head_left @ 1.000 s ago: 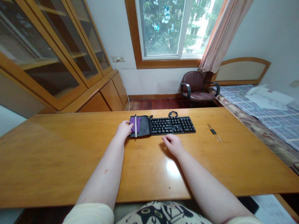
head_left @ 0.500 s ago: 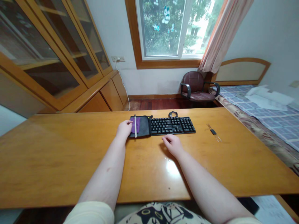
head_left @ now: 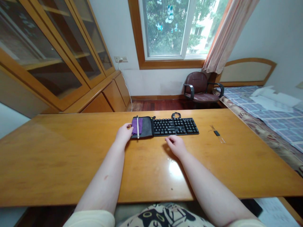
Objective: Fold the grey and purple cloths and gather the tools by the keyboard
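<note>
A black keyboard pouch or case (head_left: 148, 128) lies flat on the desk, overlapping or butting against the left end of a black keyboard (head_left: 165, 126). On the pouch rests a folded purple cloth (head_left: 140, 125), with a slim pale stick-like brush (head_left: 138, 128) lying lengthwise across it. My left hand (head_left: 124, 133) is at the left edge, its thumb and fingertips closed on the cloth's border. Just in front of the keyboard, my right hand (head_left: 175, 145) rests on the desk with fingers curled in and nothing visible in them.
A coiled cable (head_left: 176, 115) sits behind the keyboard. To the right lies a small black piece with thin metal prongs (head_left: 216, 133). The wooden desk (head_left: 71, 157) spans the view, with a glass-door cabinet (head_left: 59, 60) at left and an office chair (head_left: 198, 86) beyond.
My left hand has drawn slightly to the left and toward me at the cloth's edge. My right hand stays in place. The view has shifted a little.
</note>
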A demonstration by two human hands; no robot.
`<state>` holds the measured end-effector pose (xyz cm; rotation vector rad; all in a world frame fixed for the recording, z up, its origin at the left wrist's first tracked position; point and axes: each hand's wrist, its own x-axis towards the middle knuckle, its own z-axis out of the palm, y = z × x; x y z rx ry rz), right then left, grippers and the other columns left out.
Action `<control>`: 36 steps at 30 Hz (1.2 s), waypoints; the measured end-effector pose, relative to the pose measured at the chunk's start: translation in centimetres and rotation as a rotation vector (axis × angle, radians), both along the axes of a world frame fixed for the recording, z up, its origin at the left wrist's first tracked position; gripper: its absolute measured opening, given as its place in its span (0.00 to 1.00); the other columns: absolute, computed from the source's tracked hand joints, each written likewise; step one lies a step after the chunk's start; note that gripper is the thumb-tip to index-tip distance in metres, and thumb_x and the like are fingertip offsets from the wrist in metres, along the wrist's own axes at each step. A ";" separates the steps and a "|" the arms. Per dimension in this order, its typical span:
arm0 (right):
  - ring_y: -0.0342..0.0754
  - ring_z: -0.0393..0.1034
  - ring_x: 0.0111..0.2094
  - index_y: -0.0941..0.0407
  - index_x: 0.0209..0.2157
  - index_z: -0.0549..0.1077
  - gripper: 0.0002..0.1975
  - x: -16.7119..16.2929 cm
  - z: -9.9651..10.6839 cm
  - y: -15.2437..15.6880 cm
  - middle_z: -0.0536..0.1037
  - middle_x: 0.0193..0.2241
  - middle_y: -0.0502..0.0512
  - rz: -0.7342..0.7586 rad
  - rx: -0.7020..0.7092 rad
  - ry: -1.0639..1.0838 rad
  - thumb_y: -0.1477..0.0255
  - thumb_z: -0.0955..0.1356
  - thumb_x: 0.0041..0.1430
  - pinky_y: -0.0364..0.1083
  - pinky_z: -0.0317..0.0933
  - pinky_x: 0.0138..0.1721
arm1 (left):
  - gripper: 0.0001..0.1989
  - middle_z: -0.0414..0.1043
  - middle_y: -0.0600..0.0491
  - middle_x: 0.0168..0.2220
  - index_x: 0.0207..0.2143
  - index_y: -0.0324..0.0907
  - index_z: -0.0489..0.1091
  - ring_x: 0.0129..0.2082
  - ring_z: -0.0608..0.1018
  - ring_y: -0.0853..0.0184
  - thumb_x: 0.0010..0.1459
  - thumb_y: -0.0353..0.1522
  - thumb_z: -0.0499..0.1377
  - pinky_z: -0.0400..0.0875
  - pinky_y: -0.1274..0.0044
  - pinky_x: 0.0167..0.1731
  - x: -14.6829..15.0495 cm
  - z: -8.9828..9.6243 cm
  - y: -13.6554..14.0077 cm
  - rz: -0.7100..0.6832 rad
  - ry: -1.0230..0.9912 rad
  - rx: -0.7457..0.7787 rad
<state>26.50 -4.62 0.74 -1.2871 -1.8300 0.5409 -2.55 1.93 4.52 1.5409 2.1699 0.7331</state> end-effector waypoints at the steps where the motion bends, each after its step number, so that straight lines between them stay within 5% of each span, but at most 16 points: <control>1: 0.45 0.68 0.28 0.55 0.25 0.73 0.13 0.0 0.0 0.0 0.76 0.24 0.52 -0.001 -0.001 0.002 0.65 0.63 0.60 0.43 0.59 0.31 | 0.19 0.71 0.44 0.52 0.51 0.42 0.69 0.48 0.75 0.58 0.57 0.36 0.53 0.68 0.69 0.49 0.0 0.1 -0.5 -0.008 0.089 0.041; 4: 0.45 0.68 0.28 0.55 0.25 0.73 0.14 -0.1 0.0 0.0 0.75 0.24 0.52 -0.004 -0.005 0.002 0.65 0.63 0.60 0.43 0.59 0.31 | 0.25 0.56 0.43 0.63 0.58 0.42 0.62 0.62 0.60 0.55 0.59 0.41 0.50 0.53 0.65 0.60 0.9 0.3 -2.4 -0.141 0.367 0.167; 7: 0.45 0.68 0.28 0.55 0.25 0.73 0.14 -0.1 0.1 0.0 0.76 0.24 0.52 -0.001 -0.014 0.005 0.65 0.63 0.60 0.43 0.58 0.31 | 0.32 0.47 0.45 0.67 0.63 0.43 0.53 0.66 0.51 0.56 0.59 0.44 0.50 0.43 0.63 0.63 2.1 0.0 -4.0 -0.407 0.412 0.071; 9: 0.45 0.68 0.27 0.55 0.25 0.74 0.13 0.0 0.2 -0.1 0.76 0.24 0.52 -0.006 -0.020 0.014 0.66 0.63 0.60 0.43 0.58 0.31 | 0.33 0.46 0.46 0.67 0.64 0.44 0.49 0.66 0.48 0.57 0.59 0.43 0.49 0.40 0.61 0.63 2.4 -0.2 -4.9 -0.468 0.399 0.022; 14: 0.45 0.68 0.27 0.55 0.25 0.74 0.13 0.2 0.0 0.0 0.76 0.24 0.52 -0.041 -0.014 0.034 0.66 0.64 0.60 0.43 0.59 0.31 | 0.30 0.46 0.45 0.67 0.64 0.44 0.49 0.66 0.51 0.60 0.61 0.41 0.46 0.45 0.64 0.63 0.4 -0.9 -6.3 -0.287 0.324 0.190; 18: 0.46 0.69 0.28 0.55 0.26 0.74 0.14 0.2 0.1 -0.2 0.76 0.25 0.53 -0.086 0.011 0.066 0.64 0.63 0.60 0.43 0.60 0.32 | 0.25 0.56 0.47 0.63 0.59 0.45 0.59 0.63 0.58 0.64 0.61 0.40 0.45 0.51 0.71 0.62 -2.8 -3.0 -5.6 -0.188 0.251 0.243; 23: 0.50 0.69 0.31 0.57 0.30 0.76 0.21 5.7 2.1 0.2 0.77 0.28 0.58 -0.550 0.022 -0.041 0.58 0.59 0.62 0.46 0.61 0.34 | 0.25 0.62 0.41 0.59 0.55 0.38 0.64 0.61 0.62 0.60 0.61 0.41 0.45 0.53 0.70 0.61 -4.6 -4.8 -3.6 0.038 0.247 0.082; 26: 0.56 0.70 0.41 0.60 0.40 0.76 0.20 12.7 2.9 1.1 0.77 0.38 0.66 -0.891 -0.167 -0.248 0.61 0.61 0.60 0.50 0.62 0.41 | 0.25 0.61 0.42 0.60 0.54 0.40 0.66 0.61 0.61 0.57 0.61 0.43 0.45 0.52 0.66 0.61 -4.4 -4.8 -3.3 0.022 0.292 0.044; 28: 0.61 0.69 0.46 0.65 0.47 0.74 0.24 16.9 2.6 1.6 0.73 0.45 0.75 -0.985 -0.351 -0.439 0.61 0.63 0.58 0.53 0.61 0.44 | 0.25 0.62 0.42 0.60 0.52 0.41 0.67 0.61 0.62 0.57 0.61 0.43 0.45 0.52 0.65 0.60 -4.2 -4.8 -3.4 0.020 0.305 0.042; 31: 0.63 0.69 0.47 0.65 0.49 0.73 0.24 20.7 1.3 1.7 0.72 0.46 0.76 -0.962 -0.584 -0.551 0.62 0.63 0.58 0.54 0.63 0.43 | 0.24 0.63 0.42 0.59 0.52 0.40 0.68 0.60 0.63 0.57 0.61 0.42 0.45 0.54 0.66 0.59 -4.3 -4.8 -3.5 0.022 0.304 0.059; 36: 0.60 0.73 0.40 0.59 0.44 0.77 0.18 21.7 -0.4 0.7 0.77 0.39 0.69 -0.960 -0.594 -0.508 0.64 0.66 0.55 0.50 0.64 0.34 | 0.22 0.66 0.45 0.57 0.50 0.41 0.69 0.58 0.65 0.59 0.60 0.41 0.46 0.56 0.70 0.58 -4.8 -5.1 -3.3 0.010 0.285 0.080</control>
